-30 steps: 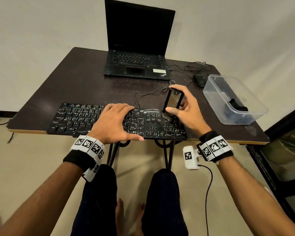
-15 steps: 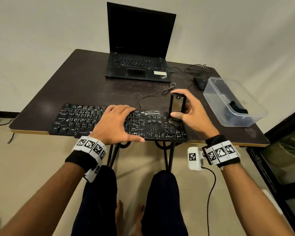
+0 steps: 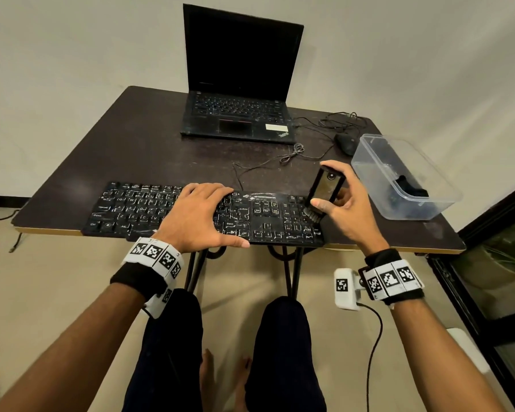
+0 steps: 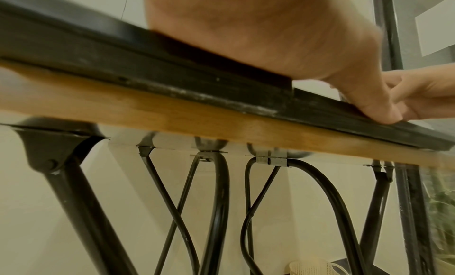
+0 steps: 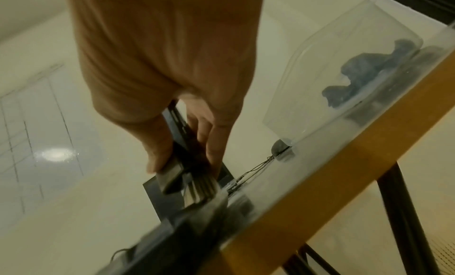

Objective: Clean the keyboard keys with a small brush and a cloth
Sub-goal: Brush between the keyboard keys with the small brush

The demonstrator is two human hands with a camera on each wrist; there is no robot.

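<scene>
At center frame, the left hand (image 3: 197, 217) is lying flat, fingers released, on the black keyboard (image 3: 131, 209), while the right hand (image 3: 344, 203) is grasping the small brush (image 3: 324, 188), bristles touching the keyboard's right end; the laptop (image 3: 238, 84) is showing a ThinkPad label.

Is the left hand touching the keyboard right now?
Touching. The head view shows the left hand lying flat on the keyboard, fingers spread over the keys. The left wrist view shows the palm and thumb resting on its front edge.
</scene>
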